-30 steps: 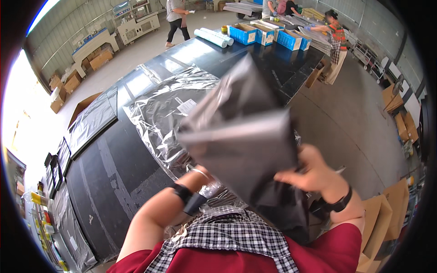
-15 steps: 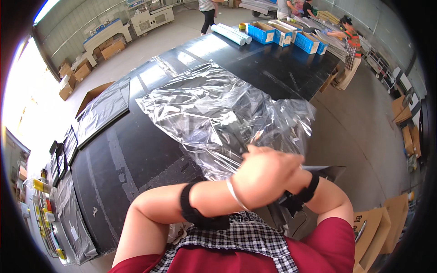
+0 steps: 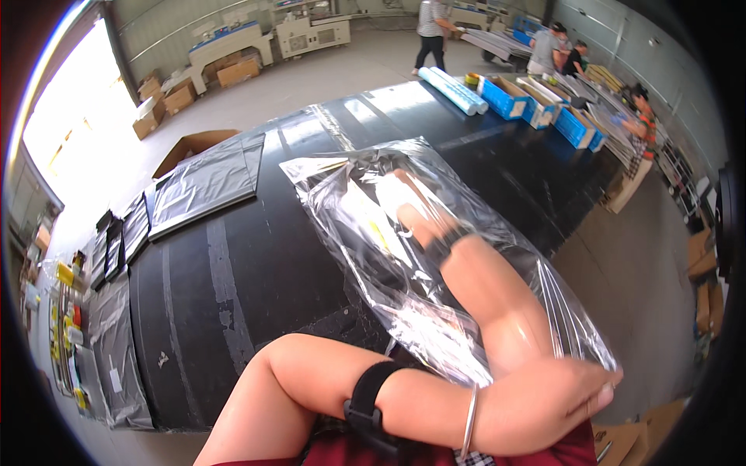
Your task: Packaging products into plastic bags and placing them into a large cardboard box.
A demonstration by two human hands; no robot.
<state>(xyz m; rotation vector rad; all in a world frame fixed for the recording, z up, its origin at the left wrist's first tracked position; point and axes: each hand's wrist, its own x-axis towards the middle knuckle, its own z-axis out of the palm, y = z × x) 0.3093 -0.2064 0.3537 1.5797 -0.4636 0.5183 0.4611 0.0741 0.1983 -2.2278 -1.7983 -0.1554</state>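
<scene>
A large clear plastic bag point(image 3: 497, 268) lies stretched over the black tabletop in front of me. My right forearm runs far up inside it, under the film. Near the bag's far end is my right hand point(image 3: 408, 198); glare and blur hide its fingers. My left arm crosses low in front of my body. At the bag's near right corner my left hand point(image 3: 556, 400) is closed, its fingers curled at the film's edge. A black strap circles each forearm, and a thin bangle sits on my left wrist.
The black table point(image 3: 194, 303) carries taped seams. Film-covered dark panels point(image 3: 206, 186) lie on its left side. Pale blue rolls point(image 3: 454, 92) and blue open boxes point(image 3: 505, 97) stand at the far edge. Several people work beyond; cardboard point(image 3: 629, 435) is at lower right.
The crumpled bag has been drawn out longer and flatter. My right arm has reached away from me inside it, while my left hand has moved right and nearer. The view has shifted.
</scene>
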